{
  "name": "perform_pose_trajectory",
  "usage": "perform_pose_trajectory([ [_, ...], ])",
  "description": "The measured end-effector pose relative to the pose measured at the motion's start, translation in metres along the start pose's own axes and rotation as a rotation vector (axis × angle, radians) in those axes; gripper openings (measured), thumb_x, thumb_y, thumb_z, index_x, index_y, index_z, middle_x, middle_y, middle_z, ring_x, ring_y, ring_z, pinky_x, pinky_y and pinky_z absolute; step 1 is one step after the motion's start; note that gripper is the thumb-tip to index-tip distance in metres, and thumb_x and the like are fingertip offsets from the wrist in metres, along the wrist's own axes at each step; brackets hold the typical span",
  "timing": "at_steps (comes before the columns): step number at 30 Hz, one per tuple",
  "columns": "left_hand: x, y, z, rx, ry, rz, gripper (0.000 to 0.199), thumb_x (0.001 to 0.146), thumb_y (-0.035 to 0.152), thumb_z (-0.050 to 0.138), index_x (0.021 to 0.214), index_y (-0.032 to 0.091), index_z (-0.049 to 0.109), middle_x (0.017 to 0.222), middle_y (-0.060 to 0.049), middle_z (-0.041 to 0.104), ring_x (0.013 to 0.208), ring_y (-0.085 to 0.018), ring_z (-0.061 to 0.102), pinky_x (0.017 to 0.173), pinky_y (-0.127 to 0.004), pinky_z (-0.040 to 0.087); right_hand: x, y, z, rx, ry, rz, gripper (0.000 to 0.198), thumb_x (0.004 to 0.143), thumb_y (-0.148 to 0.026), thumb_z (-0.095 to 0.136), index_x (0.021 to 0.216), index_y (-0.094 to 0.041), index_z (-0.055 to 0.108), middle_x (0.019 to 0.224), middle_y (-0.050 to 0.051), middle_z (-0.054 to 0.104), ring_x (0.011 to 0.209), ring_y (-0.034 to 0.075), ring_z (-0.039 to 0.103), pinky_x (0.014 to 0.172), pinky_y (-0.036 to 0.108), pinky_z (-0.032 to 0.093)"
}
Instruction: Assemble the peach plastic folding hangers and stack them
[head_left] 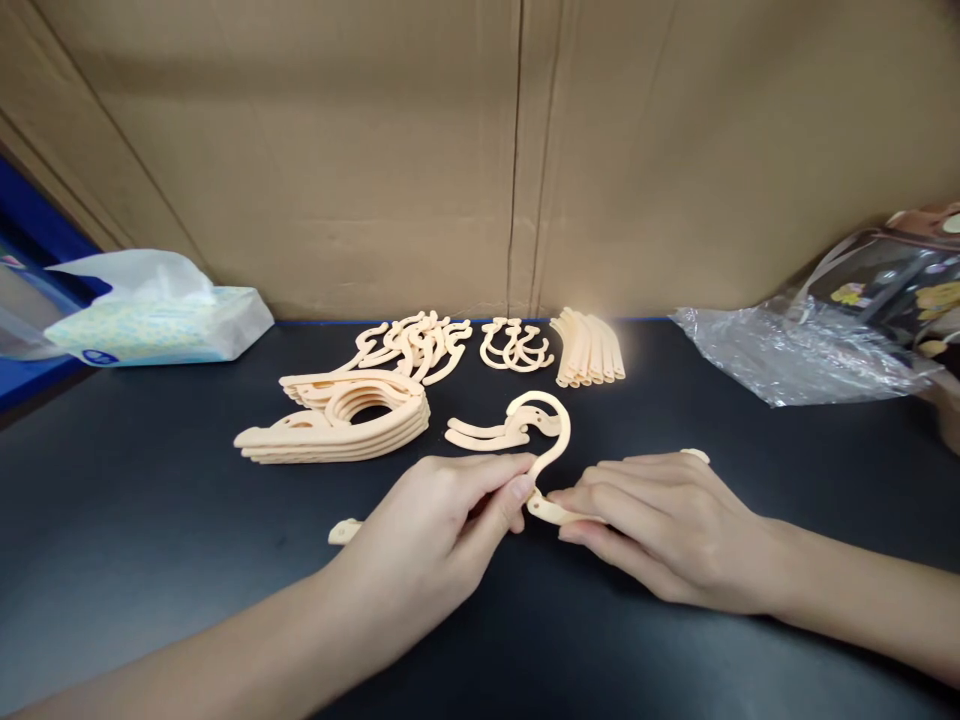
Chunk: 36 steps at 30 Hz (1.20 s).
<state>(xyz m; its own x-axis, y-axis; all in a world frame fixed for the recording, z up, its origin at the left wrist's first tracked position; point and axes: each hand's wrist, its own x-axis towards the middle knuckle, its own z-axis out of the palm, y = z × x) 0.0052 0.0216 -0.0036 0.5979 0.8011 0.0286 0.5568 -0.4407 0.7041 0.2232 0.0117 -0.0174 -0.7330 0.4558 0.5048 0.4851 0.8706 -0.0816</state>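
Note:
My left hand [450, 520] pinches the lower end of a cream plastic hanger hook [559, 425], whose curve rises above the fingertips. My right hand [667, 525] grips a cream hanger arm [551, 511] with a small hole at its end, which meets the hook's base between the two hands. A cream end piece [346, 531] shows left of my left hand, and another tip [696, 455] peeks out behind my right hand; I cannot tell whether they belong to the held parts. Just behind the hook lie loose curved hanger arms [487, 434].
Folded hangers [337, 430] are stacked on the black table [187, 600]. Behind them lie piles of curved arms [420, 345], hooks [516, 345] and tubes [589, 350]. A tissue box [161, 320] stands left; clear plastic wrap [795, 350] and a transparent bag [892, 280] lie right. Cardboard [375, 150] walls the back.

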Motion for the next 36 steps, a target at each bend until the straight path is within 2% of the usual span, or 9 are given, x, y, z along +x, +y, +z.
perform_pose_trajectory([
  [5, 0.0, 0.0, 0.0, 0.115, -0.029, 0.133, 0.017, 0.092, 0.033, 0.05, 0.096, 0.019, 0.059, 0.079, 0.0, 0.063, 0.067, -0.014, 0.059, 0.062, -0.023, 0.041, -0.002, 0.003, 0.001, 0.059, 0.0, 0.018, 0.016, 0.095, -0.02, 0.049, 0.094, -0.012, 0.062, 0.073, 0.002, 0.066, 0.06, 0.011, 0.059, 0.055, 0.023, 0.043],
  [8, -0.001, -0.002, 0.002, 0.166, -0.024, 0.146, 0.02, 0.09, 0.031, 0.053, 0.105, 0.019, 0.059, 0.082, -0.002, 0.065, 0.07, -0.016, 0.061, 0.063, -0.023, 0.043, -0.002, 0.003, 0.001, 0.075, -0.011, 0.037, 0.015, 0.095, -0.021, 0.049, 0.095, -0.012, 0.062, 0.074, 0.002, 0.066, 0.062, 0.011, 0.059, 0.055, 0.023, 0.043],
  [15, -0.003, -0.009, 0.008, 0.214, 0.078, 0.188, 0.016, 0.089, 0.027, 0.055, 0.101, 0.02, 0.063, 0.088, -0.004, 0.069, 0.075, -0.018, 0.066, 0.066, -0.023, 0.048, -0.003, 0.004, 0.002, 0.094, 0.0, 0.041, 0.014, 0.095, -0.02, 0.051, 0.098, -0.013, 0.062, 0.075, 0.002, 0.066, 0.063, 0.011, 0.059, 0.057, 0.023, 0.043],
  [21, -0.005, -0.012, 0.01, 0.339, 0.133, 0.308, 0.023, 0.09, 0.024, 0.055, 0.113, 0.02, 0.057, 0.088, -0.001, 0.069, 0.071, -0.017, 0.067, 0.062, -0.024, 0.05, -0.002, 0.005, 0.002, 0.094, -0.014, 0.038, 0.011, 0.093, -0.023, 0.053, 0.094, -0.016, 0.062, 0.075, 0.001, 0.066, 0.063, 0.011, 0.057, 0.057, 0.024, 0.04],
  [27, -0.007, -0.012, 0.011, 0.496, 0.092, 0.359, 0.01, 0.094, 0.024, 0.051, 0.102, 0.019, 0.053, 0.083, 0.001, 0.066, 0.067, -0.017, 0.067, 0.05, -0.026, 0.045, 0.001, 0.004, 0.001, 0.012, 0.069, 0.064, 0.015, 0.089, -0.027, 0.058, 0.079, -0.017, 0.056, 0.069, -0.001, 0.061, 0.059, 0.01, 0.048, 0.055, 0.027, 0.034],
  [30, -0.007, -0.013, 0.012, 0.506, 0.118, 0.381, 0.009, 0.095, 0.026, 0.051, 0.101, 0.019, 0.049, 0.081, 0.003, 0.065, 0.064, -0.016, 0.066, 0.047, -0.025, 0.04, 0.0, 0.003, -0.002, -0.024, 0.111, 0.09, 0.014, 0.088, -0.027, 0.059, 0.078, -0.017, 0.055, 0.072, 0.0, 0.062, 0.064, 0.012, 0.05, 0.06, 0.028, 0.036],
  [34, -0.006, -0.014, 0.012, 0.459, 0.124, 0.386, 0.011, 0.094, 0.027, 0.053, 0.101, 0.02, 0.047, 0.084, 0.004, 0.064, 0.062, -0.013, 0.064, 0.046, -0.024, 0.038, -0.002, 0.002, -0.006, -0.136, 0.205, 0.121, 0.007, 0.086, -0.019, 0.059, 0.079, -0.019, 0.059, 0.089, 0.005, 0.065, 0.081, 0.017, 0.056, 0.073, 0.033, 0.04],
  [36, -0.006, -0.014, 0.012, 0.432, 0.106, 0.38, 0.011, 0.094, 0.027, 0.053, 0.101, 0.021, 0.047, 0.084, 0.005, 0.064, 0.063, -0.012, 0.064, 0.048, -0.023, 0.039, -0.003, 0.001, -0.009, -0.169, 0.262, 0.106, 0.006, 0.085, -0.018, 0.059, 0.079, -0.019, 0.059, 0.086, 0.005, 0.065, 0.08, 0.017, 0.056, 0.072, 0.034, 0.04],
])
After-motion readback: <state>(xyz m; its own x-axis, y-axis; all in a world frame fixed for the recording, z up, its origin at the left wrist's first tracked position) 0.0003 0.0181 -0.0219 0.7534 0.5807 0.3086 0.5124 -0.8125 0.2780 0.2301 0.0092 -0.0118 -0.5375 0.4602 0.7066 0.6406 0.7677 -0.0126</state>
